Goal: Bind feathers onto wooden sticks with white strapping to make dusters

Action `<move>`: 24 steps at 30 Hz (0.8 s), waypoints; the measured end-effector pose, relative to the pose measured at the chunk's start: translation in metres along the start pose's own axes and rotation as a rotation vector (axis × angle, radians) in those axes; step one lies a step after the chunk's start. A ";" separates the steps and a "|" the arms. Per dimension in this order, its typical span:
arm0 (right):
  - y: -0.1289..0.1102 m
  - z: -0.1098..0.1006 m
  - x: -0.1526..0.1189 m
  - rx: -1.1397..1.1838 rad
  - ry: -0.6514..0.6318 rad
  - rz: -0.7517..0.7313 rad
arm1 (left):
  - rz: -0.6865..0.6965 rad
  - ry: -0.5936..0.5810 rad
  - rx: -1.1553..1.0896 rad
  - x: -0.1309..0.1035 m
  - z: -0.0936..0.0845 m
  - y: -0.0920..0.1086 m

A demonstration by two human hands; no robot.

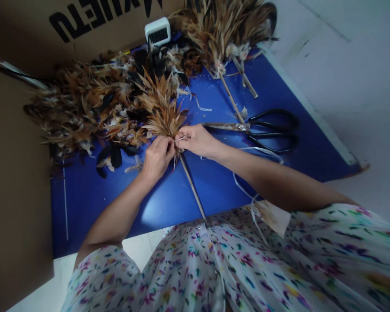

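A partly feathered duster (164, 108) lies in front of me, its brown feathers pointing away and its thin bamboo stick (192, 188) running back to my lap. My left hand (157, 157) is closed in a pinch at the base of the feathers, around the stick's upper end. Right beside it, my right hand (198, 139) pinches a thin white string (183, 138) against the same spot. The fingertips of both hands nearly meet there and partly hide the binding. A white plastic strip (238, 182) trails from under my right forearm toward my lap.
Black-handled scissors (273, 132) lie right of my right hand. Loose brown and black feathers (94, 102) are heaped at left on the blue table (117, 203). Feather dusters (221, 34) lie at the back right. A small white timer (157, 31) stands by a cardboard box (16, 173).
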State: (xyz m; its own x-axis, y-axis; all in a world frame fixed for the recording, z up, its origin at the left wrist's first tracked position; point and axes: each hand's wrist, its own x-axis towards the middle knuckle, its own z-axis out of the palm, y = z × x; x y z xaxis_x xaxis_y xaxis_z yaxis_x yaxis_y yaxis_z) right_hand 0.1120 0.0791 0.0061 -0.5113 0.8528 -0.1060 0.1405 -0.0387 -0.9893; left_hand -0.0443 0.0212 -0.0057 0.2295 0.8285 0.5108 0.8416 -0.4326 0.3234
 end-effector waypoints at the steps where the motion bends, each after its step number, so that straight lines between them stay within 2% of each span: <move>1: 0.000 0.000 0.000 -0.001 -0.003 -0.001 | 0.001 0.011 0.008 0.001 0.001 0.000; 7: 0.000 -0.002 -0.002 -0.015 0.006 0.006 | -0.055 0.037 -0.013 0.003 0.000 -0.001; 16: -0.001 -0.005 -0.003 -0.066 0.046 -0.003 | -0.192 -0.009 -0.097 0.002 -0.004 0.002; 24: 0.004 -0.008 -0.007 -0.062 0.029 -0.055 | -0.115 -0.052 -0.166 0.002 -0.007 0.005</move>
State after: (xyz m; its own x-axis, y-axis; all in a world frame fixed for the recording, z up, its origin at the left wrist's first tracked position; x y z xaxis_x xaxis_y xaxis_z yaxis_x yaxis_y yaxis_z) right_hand 0.1225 0.0769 0.0035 -0.4949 0.8676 -0.0482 0.1661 0.0400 -0.9853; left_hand -0.0436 0.0183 0.0028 0.1647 0.8912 0.4226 0.7724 -0.3830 0.5067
